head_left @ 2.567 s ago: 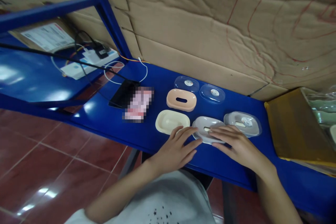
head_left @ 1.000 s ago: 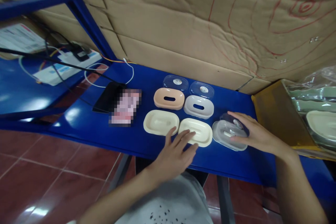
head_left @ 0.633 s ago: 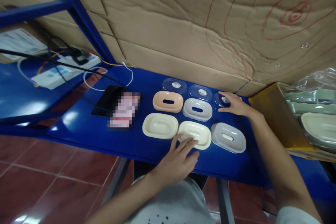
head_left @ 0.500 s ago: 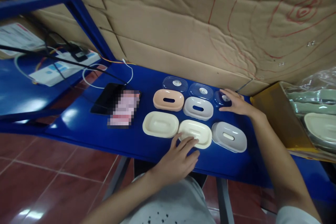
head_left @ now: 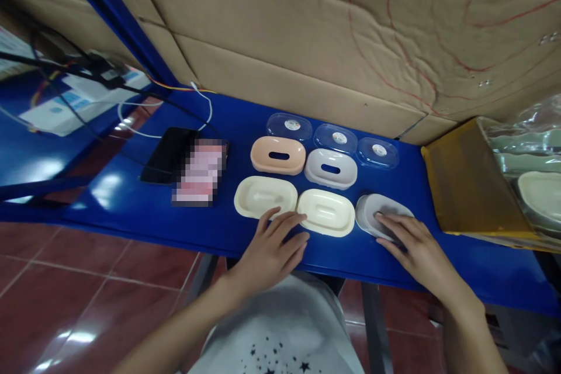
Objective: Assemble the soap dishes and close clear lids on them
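Note:
My right hand (head_left: 414, 245) lies over a grey soap dish (head_left: 372, 208), which sits on a paler lower piece. Its fingertips reach the middle of the dish and the thumb is by the near edge, with a gap between thumb and fingers. My left hand (head_left: 276, 245) is open, fingers spread, in front of a cream soap tray (head_left: 265, 196) and a second cream tray (head_left: 326, 212). Its fingertips overlap their near edges; contact is unclear. Behind these stand a peach slotted dish (head_left: 278, 146) and a white-grey slotted dish (head_left: 331, 179).
Three clear lids with round stickers (head_left: 379, 151) line the back of the blue table (head_left: 210, 234). Left lie a phone (head_left: 201, 172), its screen blurred out, and a black object (head_left: 164, 155). An open cardboard box (head_left: 464, 181) with wrapped dishes stands right. Cardboard (head_left: 284, 29) walls the back.
My right hand has left the clear lid at the back right and come forward onto the grey soap dish. My left hand has shifted left along the cream trays. The view has tilted slightly.

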Action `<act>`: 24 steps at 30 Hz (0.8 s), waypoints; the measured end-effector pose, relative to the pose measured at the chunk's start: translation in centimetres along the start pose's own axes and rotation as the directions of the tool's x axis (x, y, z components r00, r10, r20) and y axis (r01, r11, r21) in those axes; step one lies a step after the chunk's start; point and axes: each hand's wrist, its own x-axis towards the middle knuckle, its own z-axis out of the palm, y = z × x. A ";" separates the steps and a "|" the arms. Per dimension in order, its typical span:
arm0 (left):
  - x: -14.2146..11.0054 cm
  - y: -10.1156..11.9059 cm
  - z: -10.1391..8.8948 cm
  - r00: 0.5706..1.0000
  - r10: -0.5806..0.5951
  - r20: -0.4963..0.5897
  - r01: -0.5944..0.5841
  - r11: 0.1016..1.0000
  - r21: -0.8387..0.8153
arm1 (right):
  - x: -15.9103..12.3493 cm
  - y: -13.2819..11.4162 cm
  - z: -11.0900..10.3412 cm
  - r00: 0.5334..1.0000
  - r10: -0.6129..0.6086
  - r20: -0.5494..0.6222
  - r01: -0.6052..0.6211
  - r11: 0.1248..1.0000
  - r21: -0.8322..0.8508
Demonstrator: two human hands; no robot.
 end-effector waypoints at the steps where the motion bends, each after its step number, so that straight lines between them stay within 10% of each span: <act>1: 0.0 0.0 0.0 1.000 0.003 0.003 -0.003 1.000 0.002 | -0.3 -0.1 -0.1 1.000 -0.002 0.013 0.002 1.000 0.008; 9: 0.0 0.2 0.2 1.000 -0.007 -0.004 0.007 1.000 -0.010 | 1.1 0.3 -3.8 0.997 -0.063 -0.034 0.063 0.998 0.002; 17: -0.1 0.0 0.2 1.000 -0.025 -0.016 0.024 0.999 -0.036 | 8.3 5.1 -1.0 0.984 -0.126 -0.125 0.111 0.987 -0.120; 24: 0.0 0.1 -0.5 0.994 -0.047 -0.099 0.044 0.999 -0.030 | 7.8 4.5 -0.9 0.989 -0.119 -0.085 0.112 0.990 -0.082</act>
